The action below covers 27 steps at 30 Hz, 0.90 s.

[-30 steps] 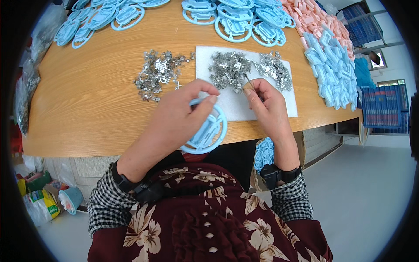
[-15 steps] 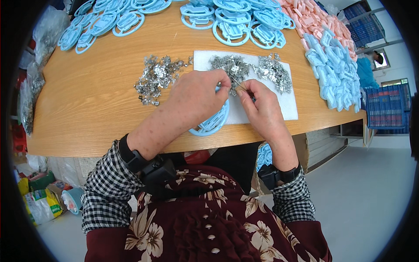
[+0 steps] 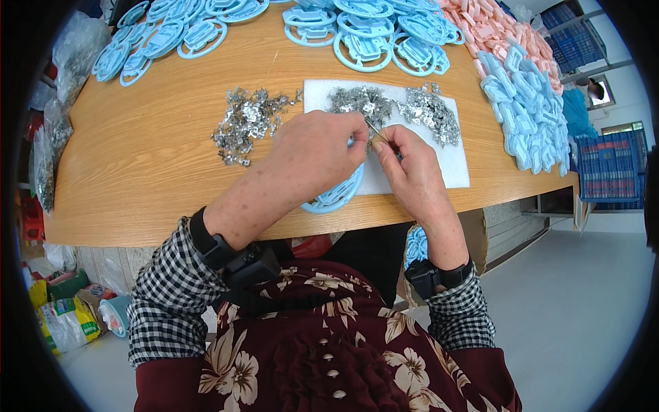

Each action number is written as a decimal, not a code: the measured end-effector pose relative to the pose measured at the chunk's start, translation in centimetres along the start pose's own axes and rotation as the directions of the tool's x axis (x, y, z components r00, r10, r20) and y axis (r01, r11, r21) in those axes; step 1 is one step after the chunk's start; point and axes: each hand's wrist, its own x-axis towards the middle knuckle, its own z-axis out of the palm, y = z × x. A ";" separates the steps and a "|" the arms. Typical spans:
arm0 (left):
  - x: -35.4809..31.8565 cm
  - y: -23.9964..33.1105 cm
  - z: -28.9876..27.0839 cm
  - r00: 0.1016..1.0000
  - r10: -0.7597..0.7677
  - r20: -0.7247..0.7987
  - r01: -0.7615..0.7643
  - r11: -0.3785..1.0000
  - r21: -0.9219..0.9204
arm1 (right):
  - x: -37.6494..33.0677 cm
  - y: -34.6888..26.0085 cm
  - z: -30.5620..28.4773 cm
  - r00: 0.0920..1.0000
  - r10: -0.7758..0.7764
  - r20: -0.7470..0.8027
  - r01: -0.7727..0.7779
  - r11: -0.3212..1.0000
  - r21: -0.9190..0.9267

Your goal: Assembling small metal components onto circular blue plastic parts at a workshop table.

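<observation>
My left hand [image 3: 319, 147] is closed in a pinch above the table, and its fingertips hide whatever is between them. Facing it, my right hand [image 3: 410, 165] grips a thin metal rod [image 3: 374, 130] between thumb and fingers. The rod slants from the right fingertips up toward the left ones. Partly covered by my left hand is a round light-blue plastic frame [image 3: 336, 196] near the table's front edge. Small silvery metal clips lie just beyond my fingers in one heap [image 3: 362, 101] and to the right in another heap [image 3: 432, 117].
A white foam sheet [image 3: 446, 175] lies under both clip heaps. More loose clips [image 3: 247, 123] cover the wooden table [image 3: 158, 158] to the left. Light-blue frames [image 3: 364, 51] are stacked at the back. Pink parts [image 3: 501, 31] and blue parts [image 3: 525, 117] pile up at the right.
My left hand has shifted very slightly to the right, closer to the right fingertips. The right hand keeps nearly the same place and grip.
</observation>
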 end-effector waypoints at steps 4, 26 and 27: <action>0.2 -0.1 0.0 1.000 0.030 0.002 -0.030 0.999 0.015 | 0.0 0.2 0.1 0.999 0.040 0.024 -0.041 0.998 0.043; 0.3 -0.5 0.2 0.999 -0.018 0.033 0.020 0.999 -0.050 | -0.2 2.3 1.2 0.986 0.167 0.001 -0.160 0.944 0.289; 0.2 -0.6 0.2 0.999 -0.018 0.028 0.019 0.999 -0.047 | -0.1 2.3 1.3 0.985 0.173 0.014 -0.170 0.940 0.295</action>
